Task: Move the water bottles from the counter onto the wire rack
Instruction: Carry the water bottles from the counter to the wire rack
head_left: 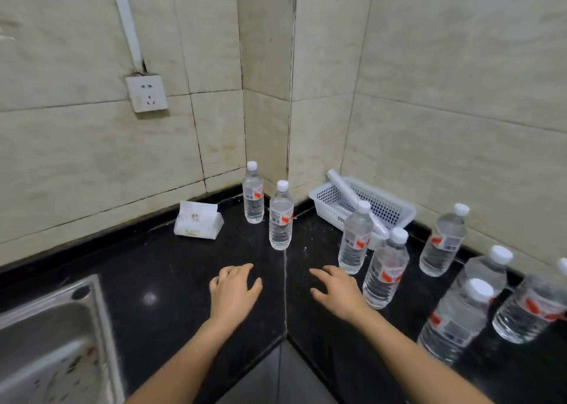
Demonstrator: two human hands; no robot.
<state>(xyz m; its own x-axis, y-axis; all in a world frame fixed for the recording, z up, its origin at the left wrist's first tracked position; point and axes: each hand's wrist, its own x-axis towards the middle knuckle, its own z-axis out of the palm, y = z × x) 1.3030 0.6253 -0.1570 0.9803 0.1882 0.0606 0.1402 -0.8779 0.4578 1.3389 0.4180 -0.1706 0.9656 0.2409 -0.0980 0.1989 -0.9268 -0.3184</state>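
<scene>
Both hands are shown empty above the black counter (159, 265). The left hand (234, 290) is held palm down with fingers loosely spread, nothing being pinched; the right hand (337, 293) is likewise spread and grips nothing, its fingers reaching toward the corner.

Just beside the right hand two bottles are seen: the nearest bottle (385, 270) and, behind it, a second bottle (356, 238), apart from the fingers. Ahead of both hands, toward the wall corner, stand a front corner bottle (280, 216) and a back corner bottle (253, 193). Further bottles are ranged along the right edge, among them one by the wall (443, 241). All are upright on the counter, long axis vertical, white caps up; the apparent lean outward is judged to be lens distortion.

The wire rack is not in view. A white plastic basket (395, 207) holding a rolled item is set against the right wall, a tissue pack (199, 221) lies left of the corner bottles, and a steel sink (55, 336) occupies the lower left.

The step in hand is judged to be a reach. Each bottle is best encircled at the labelled waist, lifted straight up and kept vertical, so that neighbours are not toppled.
</scene>
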